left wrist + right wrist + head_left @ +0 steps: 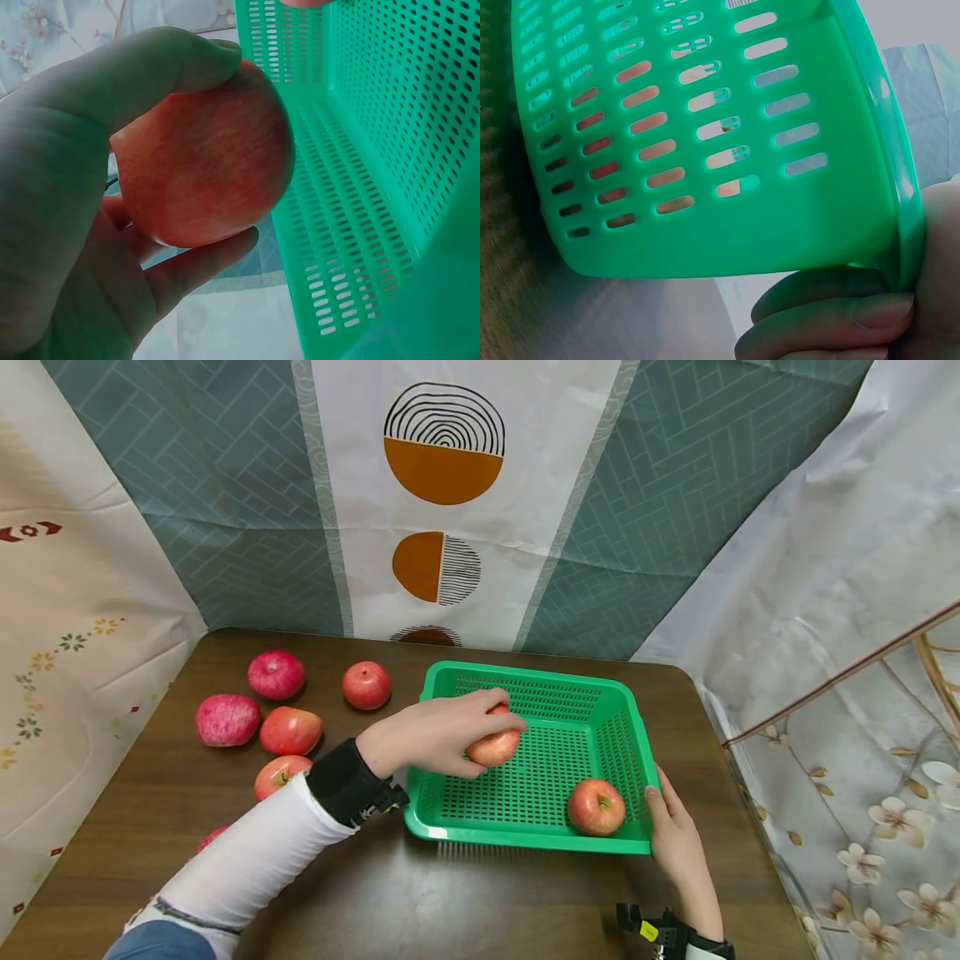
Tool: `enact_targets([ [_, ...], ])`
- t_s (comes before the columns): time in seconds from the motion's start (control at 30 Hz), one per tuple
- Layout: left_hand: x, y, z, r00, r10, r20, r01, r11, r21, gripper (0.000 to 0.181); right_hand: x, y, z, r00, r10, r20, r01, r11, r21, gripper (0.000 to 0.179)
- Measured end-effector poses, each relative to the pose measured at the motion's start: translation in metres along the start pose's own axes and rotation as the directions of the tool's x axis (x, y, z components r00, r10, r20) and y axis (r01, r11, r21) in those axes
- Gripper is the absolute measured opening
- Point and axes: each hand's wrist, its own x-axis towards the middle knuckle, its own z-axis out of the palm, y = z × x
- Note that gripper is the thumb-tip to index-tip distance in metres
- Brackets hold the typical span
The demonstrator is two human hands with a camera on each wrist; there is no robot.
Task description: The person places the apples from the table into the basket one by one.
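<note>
My left hand point(450, 731) grips a red apple point(495, 747) over the left part of a green plastic basket point(525, 837). In the left wrist view the thumb lies across the top of that apple point(206, 154), with fingers under it and the basket wall beside it. My right hand point(678, 835) holds the basket's right rim near its front corner, thumb on the rim and fingers curled beneath, as the right wrist view also shows. Inside the basket, at the front right corner, sits another red apple point(596, 807).
Several round red fruits lie on the wooden table point(450, 902) at the left, among them a dark pink one point(228, 720) and a lone apple point(367, 685) near the basket. My left forearm partly hides one. Patterned cloth point(247, 493) hangs behind the table.
</note>
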Motion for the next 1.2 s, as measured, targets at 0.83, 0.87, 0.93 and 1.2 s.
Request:
enact_targets([
  [0.83,0.071,0.008,0.012,0.976,-0.048,0.214,0.038,0.998,0.052,0.058,0.002,0.001,-0.001,1.0,-0.014,-0.007,0.014,1.0,-0.008,0.062],
  [0.87,0.075,0.009,0.013,0.971,-0.059,0.23,0.046,0.997,0.064,0.058,0.002,0.002,-0.001,1.0,-0.015,-0.008,0.015,1.0,-0.009,0.062],
  [0.93,0.083,0.011,0.014,0.96,-0.086,0.266,0.065,0.994,0.086,0.06,0.004,0.003,0.0,1.0,-0.023,-0.01,0.023,1.0,-0.009,0.062],
  [1.2,0.112,0.023,0.028,0.925,-0.13,0.356,0.037,0.966,0.256,0.064,0.004,0.007,0.0,0.999,-0.041,-0.016,0.041,0.999,-0.002,0.06],
])
